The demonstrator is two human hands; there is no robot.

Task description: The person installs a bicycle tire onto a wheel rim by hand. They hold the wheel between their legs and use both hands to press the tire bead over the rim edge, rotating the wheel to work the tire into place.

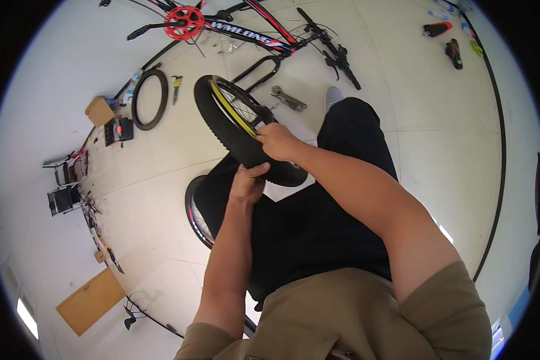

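A spoked bicycle wheel with a knobby black tire (221, 125) stands tilted in front of my knees. Along its rim runs a yellow band (229, 108), showing between the tire and the spokes. My left hand (249, 182) grips the tire's lower side, thumb on the tread. Higher up, my right hand (279, 142) is closed at the rim, its fingers at the lower visible end of the yellow band. What lies under those fingers is hidden.
A bicycle frame (246, 36) lies on the floor ahead. Pliers (289, 99) lie right of the wheel; a loose tire (136, 102) and a yellow-handled tool (176, 90) lie left. Another wheel (192, 210) is beside my left leg. Boxes and tools line the left wall.
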